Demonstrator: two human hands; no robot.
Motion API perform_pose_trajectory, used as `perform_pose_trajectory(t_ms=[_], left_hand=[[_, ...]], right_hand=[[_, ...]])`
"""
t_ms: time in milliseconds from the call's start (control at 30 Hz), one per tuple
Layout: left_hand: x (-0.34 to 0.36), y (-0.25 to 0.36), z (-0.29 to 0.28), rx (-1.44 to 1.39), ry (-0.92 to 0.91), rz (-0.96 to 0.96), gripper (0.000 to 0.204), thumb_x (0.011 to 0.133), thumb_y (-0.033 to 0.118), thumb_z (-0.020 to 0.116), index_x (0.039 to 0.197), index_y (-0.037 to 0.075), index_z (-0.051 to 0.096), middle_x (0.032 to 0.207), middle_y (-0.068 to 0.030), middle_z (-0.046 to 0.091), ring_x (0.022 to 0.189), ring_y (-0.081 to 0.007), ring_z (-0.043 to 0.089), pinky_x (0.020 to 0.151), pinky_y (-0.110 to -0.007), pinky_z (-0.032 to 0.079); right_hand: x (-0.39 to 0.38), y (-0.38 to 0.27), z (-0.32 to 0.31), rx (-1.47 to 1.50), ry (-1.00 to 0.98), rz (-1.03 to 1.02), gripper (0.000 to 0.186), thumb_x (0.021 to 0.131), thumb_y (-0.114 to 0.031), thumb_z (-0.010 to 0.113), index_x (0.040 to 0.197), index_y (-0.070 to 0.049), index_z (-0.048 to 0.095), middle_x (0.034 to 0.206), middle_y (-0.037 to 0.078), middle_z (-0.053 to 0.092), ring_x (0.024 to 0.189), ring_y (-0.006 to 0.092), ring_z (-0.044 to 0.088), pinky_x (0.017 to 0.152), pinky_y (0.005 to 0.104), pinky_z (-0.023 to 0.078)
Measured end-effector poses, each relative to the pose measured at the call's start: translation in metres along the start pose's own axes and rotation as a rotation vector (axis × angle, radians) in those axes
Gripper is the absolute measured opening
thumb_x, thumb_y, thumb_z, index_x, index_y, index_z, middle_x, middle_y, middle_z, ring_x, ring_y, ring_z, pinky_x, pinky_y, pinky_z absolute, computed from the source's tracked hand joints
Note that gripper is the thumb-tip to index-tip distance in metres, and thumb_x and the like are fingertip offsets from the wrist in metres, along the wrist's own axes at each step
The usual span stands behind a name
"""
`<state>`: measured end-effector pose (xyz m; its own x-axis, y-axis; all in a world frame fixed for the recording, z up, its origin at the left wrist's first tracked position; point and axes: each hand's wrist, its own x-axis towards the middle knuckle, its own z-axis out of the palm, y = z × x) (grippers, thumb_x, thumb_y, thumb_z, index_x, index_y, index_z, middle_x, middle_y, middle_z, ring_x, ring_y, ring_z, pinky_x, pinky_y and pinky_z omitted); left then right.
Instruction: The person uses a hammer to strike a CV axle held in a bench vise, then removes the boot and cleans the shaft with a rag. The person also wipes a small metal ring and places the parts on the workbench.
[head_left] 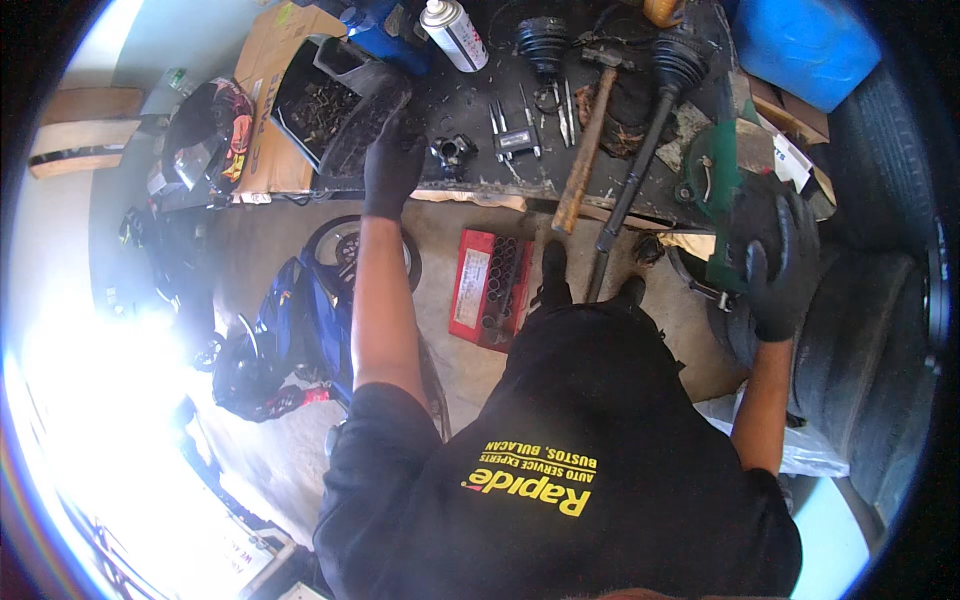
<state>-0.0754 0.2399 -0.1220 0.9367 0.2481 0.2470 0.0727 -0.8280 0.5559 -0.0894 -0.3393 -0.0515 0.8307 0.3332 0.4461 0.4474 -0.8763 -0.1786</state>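
Note:
My left hand [393,168], in a dark glove, reaches to the bench edge beside a black plastic container [372,110] holding small dark metal pieces [318,108]. Its fingers merge with the container's dark side, so I cannot make out whether they grip it. A small dark metal part [453,152] lies just right of that hand. At the far right, my right hand [778,250], also gloved, has its thumb and fingers apart beside a green metal piece [722,195]. Nothing shows within its grasp.
A hammer [590,150], an axle shaft [635,165], a puller-like tool [515,140] and a spray can [455,35] lie or stand on the bench [425,178]. Below sits a red socket case [470,285]. A motorcycle [300,320] stands left; tires [860,330] are stacked right.

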Motion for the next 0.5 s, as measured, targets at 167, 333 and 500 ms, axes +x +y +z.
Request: perform_pose_trajectory(t_ms=[167, 333, 500], left_hand=[[0.061, -0.051, 0.042, 0.076, -0.104, 0.262, 0.050, 0.085, 0.020, 0.078, 0.132, 0.010, 0.066, 0.118, -0.0193, 0.072, 0.109, -0.0384, 0.070, 0.090, -0.046, 0.056], [0.071, -0.052, 0.052, 0.107, -0.172, 0.212, 0.058, 0.082, 0.021, 0.076, 0.138, 0.011, 0.063, 0.132, -0.0248, 0.066, 0.119, -0.0433, 0.064, 0.097, -0.051, 0.054], [0.075, -0.046, 0.057, 0.203, -0.206, 0.208, 0.058, 0.084, 0.020, 0.073, 0.139, 0.011, 0.061, 0.130, -0.0260, 0.065, 0.117, -0.0459, 0.064, 0.096, -0.053, 0.054]], right_hand=[[0.007, -0.009, 0.010, 0.033, 0.082, -0.018, 0.062, 0.099, -0.046, 0.061, 0.144, -0.003, 0.057, 0.148, 0.023, 0.055, 0.143, 0.0440, 0.046, 0.120, 0.0535, 0.031], [0.008, -0.013, 0.010, 0.006, 0.058, 0.008, 0.059, 0.101, -0.044, 0.059, 0.143, -0.002, 0.057, 0.149, 0.023, 0.056, 0.143, 0.0442, 0.046, 0.120, 0.0541, 0.031], [0.007, -0.014, 0.010, -0.019, 0.054, 0.003, 0.057, 0.102, -0.041, 0.058, 0.144, -0.002, 0.057, 0.149, 0.023, 0.055, 0.144, 0.0446, 0.045, 0.121, 0.0540, 0.031]])
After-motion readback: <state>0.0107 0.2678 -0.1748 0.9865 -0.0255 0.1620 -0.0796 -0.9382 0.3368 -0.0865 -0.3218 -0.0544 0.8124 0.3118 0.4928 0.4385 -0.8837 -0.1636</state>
